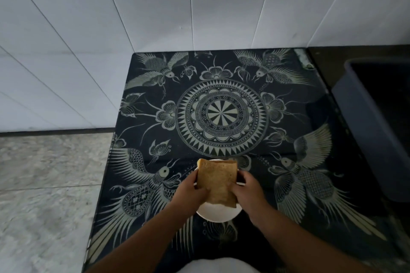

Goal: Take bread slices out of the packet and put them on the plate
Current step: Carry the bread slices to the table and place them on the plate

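Observation:
A brown bread packet [216,180], or stack of slices, is held over a white plate [213,214] near the table's front edge. I cannot tell whether a wrapper covers the bread. My left hand [192,193] grips its left side and my right hand [247,190] grips its right side. The bread and both hands hide most of the plate; only its near rim and a sliver at the far edge show.
The table is covered by a dark cloth [221,113] with a pale mandala and bird pattern. A grey tub [363,122] stands to the right. White tiled walls rise behind, and stone floor [48,184] lies to the left.

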